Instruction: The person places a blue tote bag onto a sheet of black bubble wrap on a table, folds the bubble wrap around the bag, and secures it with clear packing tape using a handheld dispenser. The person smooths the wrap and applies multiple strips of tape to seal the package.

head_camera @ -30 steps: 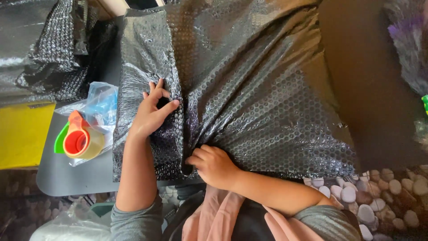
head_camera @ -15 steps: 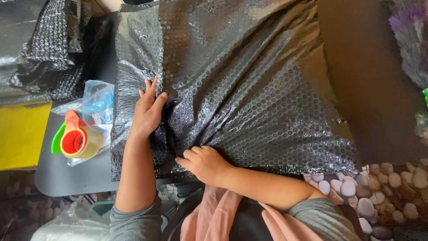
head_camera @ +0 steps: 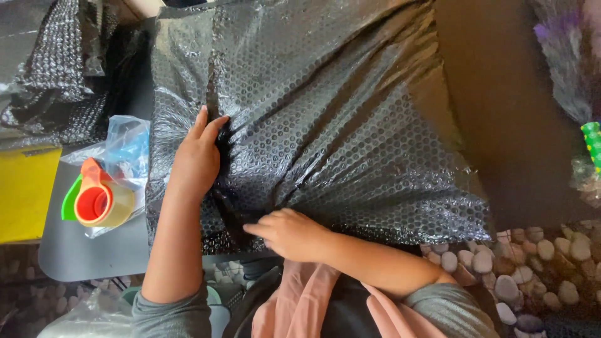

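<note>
I see a tape dispenser (head_camera: 99, 201) with an orange core on a clear plastic bag (head_camera: 128, 147), left of my left hand (head_camera: 197, 156), beside a yellow sheet (head_camera: 25, 191). The black bubble wrap (head_camera: 325, 119) covers most of the grey desk (head_camera: 87, 256). My left hand presses it flat, fingers extended; my right hand (head_camera: 291, 233) pinches its near edge. Pebbled floor (head_camera: 532, 263) lies right.

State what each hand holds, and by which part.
Both hands press on the black bubble wrap: left hand at a gathered fold, right hand near its lower edge.
</note>
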